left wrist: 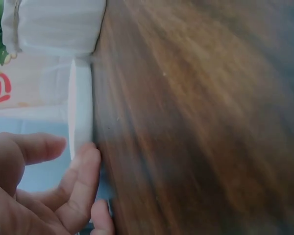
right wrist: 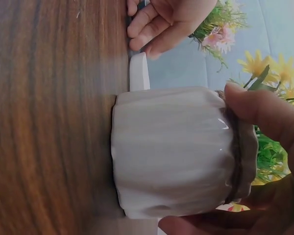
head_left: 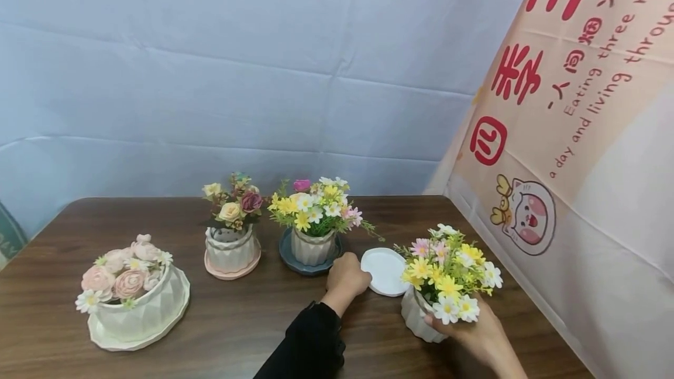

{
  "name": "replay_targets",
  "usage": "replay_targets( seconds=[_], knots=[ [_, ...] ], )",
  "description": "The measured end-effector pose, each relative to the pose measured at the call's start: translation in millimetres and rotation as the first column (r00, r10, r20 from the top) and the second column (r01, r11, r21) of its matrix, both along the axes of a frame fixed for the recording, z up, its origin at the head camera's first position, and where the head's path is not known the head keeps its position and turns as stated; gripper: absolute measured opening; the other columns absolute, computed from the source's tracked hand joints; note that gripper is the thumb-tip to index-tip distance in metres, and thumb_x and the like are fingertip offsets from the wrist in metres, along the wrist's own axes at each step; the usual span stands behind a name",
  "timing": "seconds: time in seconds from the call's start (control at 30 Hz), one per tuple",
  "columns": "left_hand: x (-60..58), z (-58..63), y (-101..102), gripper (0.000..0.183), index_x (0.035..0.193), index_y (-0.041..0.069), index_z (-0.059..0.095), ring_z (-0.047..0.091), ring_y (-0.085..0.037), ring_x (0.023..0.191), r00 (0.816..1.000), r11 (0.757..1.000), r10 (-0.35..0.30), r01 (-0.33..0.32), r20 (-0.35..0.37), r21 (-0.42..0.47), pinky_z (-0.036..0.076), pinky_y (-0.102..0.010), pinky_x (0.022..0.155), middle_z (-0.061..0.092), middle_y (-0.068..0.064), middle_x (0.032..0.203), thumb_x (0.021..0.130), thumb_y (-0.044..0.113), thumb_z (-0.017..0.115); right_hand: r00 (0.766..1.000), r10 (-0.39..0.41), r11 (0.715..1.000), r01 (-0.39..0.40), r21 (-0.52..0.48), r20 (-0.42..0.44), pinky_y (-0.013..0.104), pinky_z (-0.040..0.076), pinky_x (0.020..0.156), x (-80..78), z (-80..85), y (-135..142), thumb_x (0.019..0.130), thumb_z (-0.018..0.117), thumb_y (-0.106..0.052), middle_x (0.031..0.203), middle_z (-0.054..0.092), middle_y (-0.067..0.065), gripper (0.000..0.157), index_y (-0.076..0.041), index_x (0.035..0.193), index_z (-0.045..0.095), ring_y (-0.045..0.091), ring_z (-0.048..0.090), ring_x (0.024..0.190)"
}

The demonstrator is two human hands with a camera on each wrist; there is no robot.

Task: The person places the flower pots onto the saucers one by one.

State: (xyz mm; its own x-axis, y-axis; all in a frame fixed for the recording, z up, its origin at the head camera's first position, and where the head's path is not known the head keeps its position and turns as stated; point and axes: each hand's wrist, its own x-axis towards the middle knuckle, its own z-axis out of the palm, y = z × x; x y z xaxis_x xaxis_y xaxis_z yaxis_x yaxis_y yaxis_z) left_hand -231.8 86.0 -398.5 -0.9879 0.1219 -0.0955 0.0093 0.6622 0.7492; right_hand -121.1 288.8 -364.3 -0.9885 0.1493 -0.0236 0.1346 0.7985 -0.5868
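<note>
My right hand (head_left: 481, 329) grips a white fluted flowerpot (head_left: 418, 314) filled with yellow, white and pink artificial flowers (head_left: 447, 274). Its thumb lies at the pot's rim in the right wrist view, and other fingers reach round the far side. Just left of this pot, a small white saucer (head_left: 383, 272) lies flat on the table. My left hand (head_left: 348, 276) is at the saucer's left edge. In the left wrist view its fingertips (left wrist: 92, 155) touch the saucer's rim, while the thumb appears a little apart from it.
A similar flowerpot (head_left: 313, 247) stands on a dark blue saucer (head_left: 286, 253) beyond my left hand. Farther left are a pot with roses (head_left: 229, 253) on a pink saucer (head_left: 218, 272) and a wide white pot (head_left: 139, 314) on a cream saucer (head_left: 181, 303). A printed cloth (head_left: 568, 192) hangs at right.
</note>
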Motion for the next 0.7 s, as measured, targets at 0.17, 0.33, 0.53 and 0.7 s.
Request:
replay_targets(
  seconds=[0.17,0.33,0.53,0.7],
  knots=[
    [-1.4,1.4,3.3,0.008,0.080,0.004,0.057,0.049,-0.025,0.057,0.998,0.998,0.053,-0.052,0.039,-0.021,0.036,-0.035,0.048,0.051,-0.009,0.067,0.078,0.006,0.065,1.000,-0.013,1.000,0.013,0.019,-0.006,0.057,0.040,0.085,-0.3,1.2,-3.0,0.068,0.080,-0.044,0.120,0.052,0.027,0.086,0.007,0.128,0.045,0.040,0.051,0.107],
    [-0.7,1.3,3.2,0.010,0.074,0.005,0.056,0.048,-0.024,0.053,0.997,0.997,0.071,-0.070,0.043,-0.026,0.036,-0.033,0.045,0.050,-0.008,0.064,0.077,0.004,0.065,0.999,-0.026,0.999,0.026,0.029,-0.025,0.056,0.041,0.084,0.0,0.8,-5.0,0.067,0.080,-0.043,0.115,0.056,0.026,0.083,0.009,0.123,0.049,0.039,0.054,0.103],
    [0.5,-0.1,1.4,0.018,0.065,0.008,0.051,0.047,-0.021,0.046,0.998,0.998,0.063,-0.063,0.023,-0.017,0.034,-0.030,0.043,0.049,-0.006,0.053,0.078,0.005,0.063,0.999,-0.034,0.999,0.035,0.035,-0.028,0.055,0.042,0.083,-0.4,0.4,-5.8,0.067,0.081,-0.044,0.112,0.058,0.026,0.082,0.009,0.121,0.050,0.038,0.055,0.101],
    [-0.2,1.0,1.9,0.010,0.073,0.005,0.057,0.050,-0.022,0.047,0.997,0.998,0.061,-0.060,0.043,-0.030,0.038,-0.031,0.043,0.052,-0.006,0.055,0.076,0.004,0.066,0.999,-0.043,0.998,0.043,0.041,-0.010,0.056,0.042,0.083,-0.8,0.3,-5.5,0.067,0.080,-0.045,0.114,0.056,0.027,0.085,0.009,0.124,0.048,0.039,0.054,0.102]
  ],
)
